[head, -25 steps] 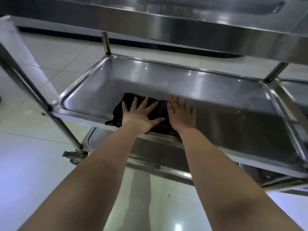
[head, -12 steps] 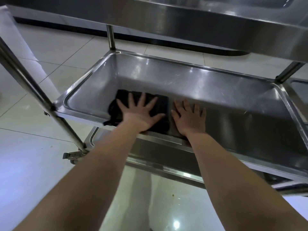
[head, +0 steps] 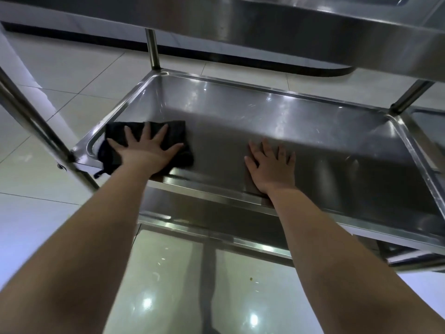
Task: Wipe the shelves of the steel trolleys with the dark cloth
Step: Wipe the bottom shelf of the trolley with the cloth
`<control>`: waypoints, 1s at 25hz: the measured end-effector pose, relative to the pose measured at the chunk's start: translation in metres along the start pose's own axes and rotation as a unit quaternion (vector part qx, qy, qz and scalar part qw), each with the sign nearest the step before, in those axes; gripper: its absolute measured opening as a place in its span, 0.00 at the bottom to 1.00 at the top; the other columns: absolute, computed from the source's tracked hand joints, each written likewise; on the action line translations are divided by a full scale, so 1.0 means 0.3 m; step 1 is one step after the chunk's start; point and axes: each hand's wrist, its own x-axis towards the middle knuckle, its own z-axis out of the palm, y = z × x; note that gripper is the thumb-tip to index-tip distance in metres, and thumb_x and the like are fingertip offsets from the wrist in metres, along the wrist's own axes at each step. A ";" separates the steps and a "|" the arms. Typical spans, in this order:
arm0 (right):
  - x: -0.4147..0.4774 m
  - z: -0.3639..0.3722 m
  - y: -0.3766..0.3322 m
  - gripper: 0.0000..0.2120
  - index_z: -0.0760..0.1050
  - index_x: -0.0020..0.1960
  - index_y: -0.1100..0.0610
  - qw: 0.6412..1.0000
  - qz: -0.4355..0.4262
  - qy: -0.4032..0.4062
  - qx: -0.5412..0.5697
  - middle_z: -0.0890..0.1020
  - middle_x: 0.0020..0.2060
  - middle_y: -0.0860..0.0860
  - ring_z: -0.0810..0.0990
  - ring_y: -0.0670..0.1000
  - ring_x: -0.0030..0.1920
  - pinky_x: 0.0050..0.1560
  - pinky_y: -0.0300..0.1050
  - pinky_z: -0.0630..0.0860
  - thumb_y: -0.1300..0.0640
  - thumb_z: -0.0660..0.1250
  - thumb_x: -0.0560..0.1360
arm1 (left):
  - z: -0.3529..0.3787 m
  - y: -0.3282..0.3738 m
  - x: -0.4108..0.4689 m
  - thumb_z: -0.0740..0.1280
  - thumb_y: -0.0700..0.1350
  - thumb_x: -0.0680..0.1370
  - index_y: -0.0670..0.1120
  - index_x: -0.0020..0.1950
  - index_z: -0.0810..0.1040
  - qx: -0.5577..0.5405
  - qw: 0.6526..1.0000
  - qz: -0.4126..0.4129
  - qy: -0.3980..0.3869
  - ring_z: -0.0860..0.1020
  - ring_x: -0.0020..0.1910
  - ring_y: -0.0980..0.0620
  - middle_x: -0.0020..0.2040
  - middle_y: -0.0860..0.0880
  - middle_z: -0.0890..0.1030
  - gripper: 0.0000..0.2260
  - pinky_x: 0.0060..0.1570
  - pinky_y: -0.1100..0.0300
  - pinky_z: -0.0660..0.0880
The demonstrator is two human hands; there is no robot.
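Steel shelf (head: 301, 131): L hand (head: 144, 155) flat, fingers spread, pressing dark cloth (head: 175, 133); R hand (head: 272, 167) likewise splayed on bare steel.

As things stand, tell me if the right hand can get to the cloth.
Probably yes: the right hand lies flat on the same shelf, only bare steel between it and the cloth.

My left hand (head: 144, 154) covers the middle of the dark cloth (head: 177, 132). Top shelf (head: 301, 30) cut off at upper edge; bottom shelf (head: 192, 225) mostly hidden under middle shelf (head: 289, 131).
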 end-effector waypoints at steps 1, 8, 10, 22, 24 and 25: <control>-0.001 0.000 0.000 0.27 0.45 0.78 0.37 1.000 0.000 -0.003 -0.005 0.48 0.79 0.45 0.44 0.64 0.78 0.73 0.68 0.41 0.35 0.41 0.80 | 0.003 0.083 -0.021 0.39 0.80 0.68 0.69 0.76 0.39 -0.008 1.000 0.018 0.001 0.39 0.77 0.37 0.80 0.55 0.40 0.38 0.65 0.23 0.40; -0.004 -0.024 0.020 0.27 0.48 0.77 0.36 1.000 -0.008 -0.021 0.001 0.49 0.79 0.44 0.47 0.62 0.78 0.73 0.66 0.43 0.35 0.44 0.80 | 0.053 0.122 -0.092 0.41 0.81 0.66 0.72 0.74 0.41 -0.006 0.989 0.148 0.027 0.39 0.78 0.43 0.80 0.58 0.42 0.38 0.68 0.29 0.36; -0.011 -0.028 0.019 0.26 0.48 0.77 0.36 1.000 0.001 -0.030 0.004 0.48 0.79 0.44 0.46 0.62 0.78 0.73 0.66 0.43 0.35 0.44 0.80 | 0.040 -0.019 -0.054 0.40 0.81 0.66 0.70 0.75 0.42 -0.013 0.996 0.076 0.033 0.39 0.78 0.43 0.80 0.57 0.43 0.39 0.67 0.28 0.36; -0.005 0.027 -0.276 0.31 0.34 0.73 0.29 0.997 -0.065 -0.043 0.001 0.39 0.78 0.39 0.39 0.61 0.78 0.67 0.76 0.35 0.27 0.31 0.70 | 0.057 -0.188 -0.042 0.42 0.81 0.65 0.74 0.73 0.43 -0.045 0.996 0.067 0.031 0.39 0.79 0.44 0.80 0.59 0.43 0.37 0.67 0.29 0.33; 0.005 0.033 -0.284 0.31 0.33 0.72 0.29 0.997 -0.068 -0.035 -0.005 0.39 0.78 0.39 0.38 0.61 0.77 0.67 0.75 0.35 0.27 0.30 0.69 | 0.045 -0.208 0.025 0.40 0.82 0.63 0.74 0.73 0.40 -0.029 0.997 0.061 0.021 0.39 0.78 0.44 0.80 0.59 0.42 0.39 0.66 0.29 0.33; 0.007 0.032 -0.290 0.31 0.33 0.72 0.29 0.997 -0.070 -0.032 -0.008 0.38 0.78 0.39 0.37 0.61 0.77 0.67 0.75 0.35 0.27 0.30 0.69 | 0.036 -0.203 0.064 0.40 0.82 0.63 0.74 0.72 0.39 -0.023 0.997 0.065 0.021 0.39 0.78 0.43 0.80 0.59 0.41 0.39 0.65 0.29 0.33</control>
